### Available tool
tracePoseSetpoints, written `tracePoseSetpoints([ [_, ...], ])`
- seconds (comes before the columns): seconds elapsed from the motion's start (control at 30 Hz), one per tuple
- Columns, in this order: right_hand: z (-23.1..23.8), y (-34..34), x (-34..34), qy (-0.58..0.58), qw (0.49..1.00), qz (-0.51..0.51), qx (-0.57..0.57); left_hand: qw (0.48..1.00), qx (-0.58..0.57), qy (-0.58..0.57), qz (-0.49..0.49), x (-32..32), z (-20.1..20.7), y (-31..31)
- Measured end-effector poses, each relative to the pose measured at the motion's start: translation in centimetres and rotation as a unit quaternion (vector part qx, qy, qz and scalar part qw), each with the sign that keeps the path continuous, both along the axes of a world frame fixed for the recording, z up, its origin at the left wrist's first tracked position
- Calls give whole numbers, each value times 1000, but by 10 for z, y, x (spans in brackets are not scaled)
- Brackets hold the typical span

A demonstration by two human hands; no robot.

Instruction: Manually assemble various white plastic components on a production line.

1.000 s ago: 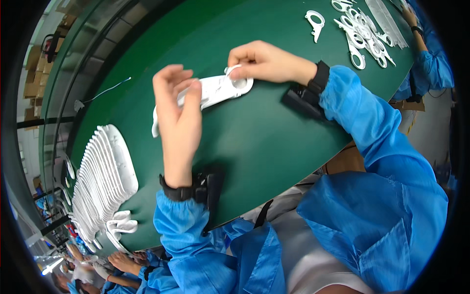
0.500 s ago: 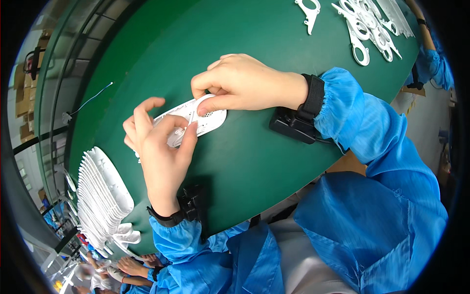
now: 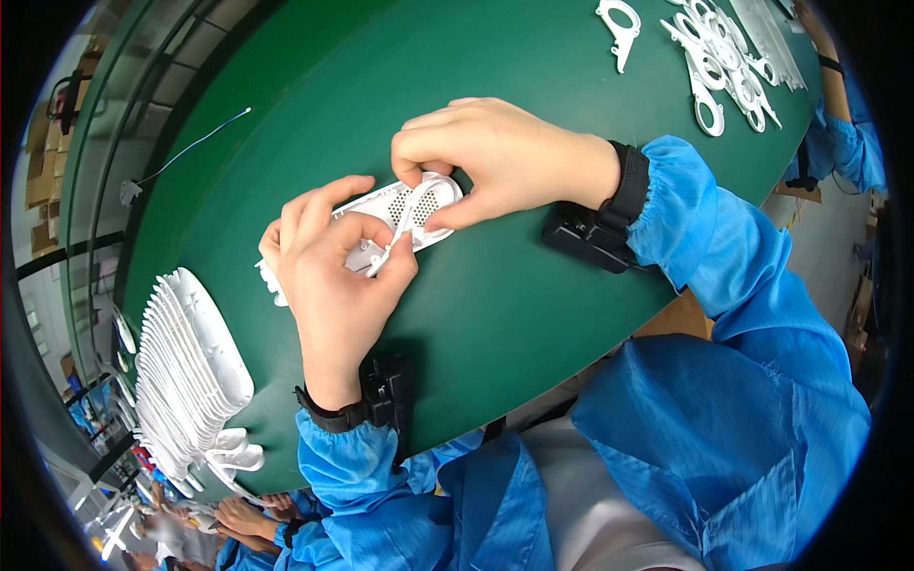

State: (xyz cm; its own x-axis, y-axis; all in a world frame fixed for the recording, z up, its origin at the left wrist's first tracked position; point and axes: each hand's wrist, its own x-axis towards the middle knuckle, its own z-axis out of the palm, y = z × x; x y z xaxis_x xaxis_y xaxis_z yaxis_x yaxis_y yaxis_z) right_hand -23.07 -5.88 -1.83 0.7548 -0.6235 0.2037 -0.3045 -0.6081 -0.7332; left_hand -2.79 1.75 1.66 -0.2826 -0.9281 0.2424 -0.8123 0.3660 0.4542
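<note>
A long white plastic housing (image 3: 379,202) with rounded ends lies on the green table between my hands. Round holes perforate its right end. Over that end sits a thin white ring-shaped bracket (image 3: 407,217) with a narrow tail. My left hand (image 3: 328,276) pinches the tail between thumb and forefinger, covering much of the housing's left part. My right hand (image 3: 514,157) has thumb and bent fingers closed on the ring's rim at the perforated end. Whether the bracket is seated in the housing I cannot tell.
A row of nested white housings (image 3: 195,366) stands at the left. Loose ring brackets (image 3: 719,62) are piled at the far right, with a single bracket (image 3: 623,36) beside them. A thin cable (image 3: 195,145) lies far left. Other people's hands (image 3: 246,519) show at lower left.
The view has shifted slightly. Both hands and the bracket have moved a little to the right, and more of the ring and the perforated end now shows between my fingers.
</note>
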Motion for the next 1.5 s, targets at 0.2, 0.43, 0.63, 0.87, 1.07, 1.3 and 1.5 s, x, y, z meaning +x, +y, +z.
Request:
tracePoseSetpoints([
  [0.2,7,10,9,20,999,-15,-23,998,50,-40,26,-4,14,8],
  [0.43,-2,7,8,45,994,-6,-95,976,139,-163,29,-12,28,-8],
  [0.63,0,-7,8,12,999,0,30,975,166,-125,77,-14,29,-5],
  [0.87,-6,-8,18,8,999,-2,-49,993,79,-81,24,8,20,-4],
  [1.07,-3,-56,-34,-103,965,-229,73,958,-155,201,131,33,20,3],
  [1.3,-3,-95,-17,-223,891,-375,122,977,25,159,142,38,-42,1],
  [1.5,12,-79,-34,-63,921,-246,-297,970,-30,191,148,63,-53,13],
])
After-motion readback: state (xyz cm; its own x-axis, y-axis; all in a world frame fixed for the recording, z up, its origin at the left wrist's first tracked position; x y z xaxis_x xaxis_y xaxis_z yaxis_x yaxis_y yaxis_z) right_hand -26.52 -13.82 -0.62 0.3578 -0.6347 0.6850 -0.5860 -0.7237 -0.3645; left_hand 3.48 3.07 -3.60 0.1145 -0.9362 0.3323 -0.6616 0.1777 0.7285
